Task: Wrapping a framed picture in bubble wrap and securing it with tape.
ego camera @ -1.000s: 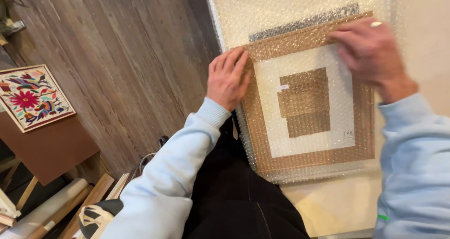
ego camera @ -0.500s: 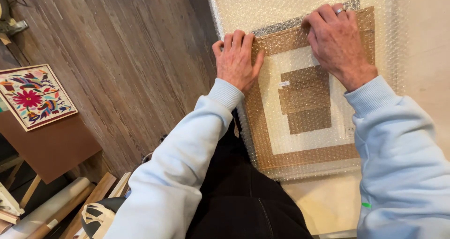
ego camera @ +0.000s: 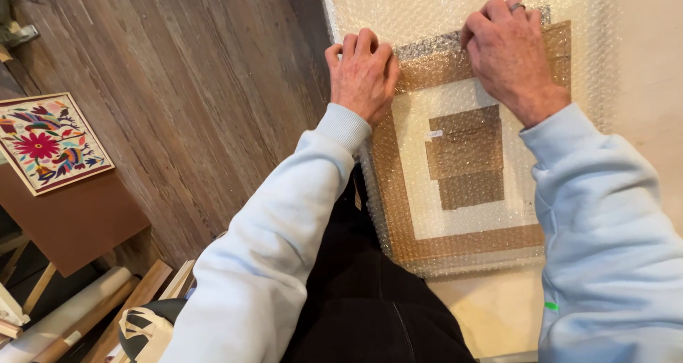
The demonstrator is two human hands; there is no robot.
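Observation:
A flat brown frame with a white mat (ego camera: 466,164) lies face down on a pale table (ego camera: 491,313), covered in clear bubble wrap (ego camera: 427,7). My left hand (ego camera: 363,71) rests with curled fingers on the frame's upper left corner, pressing the wrap down. My right hand (ego camera: 506,46), a ring on one finger, presses with curled fingers on the frame's top edge, where a grey strip shows under the wrap. Both arms wear light blue sleeves.
Dark wooden floor (ego camera: 171,85) fills the left. A colourful embroidered picture (ego camera: 46,141) sits on a brown board (ego camera: 71,221). Rolled paper and wooden frame pieces (ego camera: 85,313) lie at the lower left. My dark trousers (ego camera: 370,299) are below.
Both hands slid up to the frame's top edge. My right hand moved left from the upper right corner, and my left hand moved up to the upper left corner.

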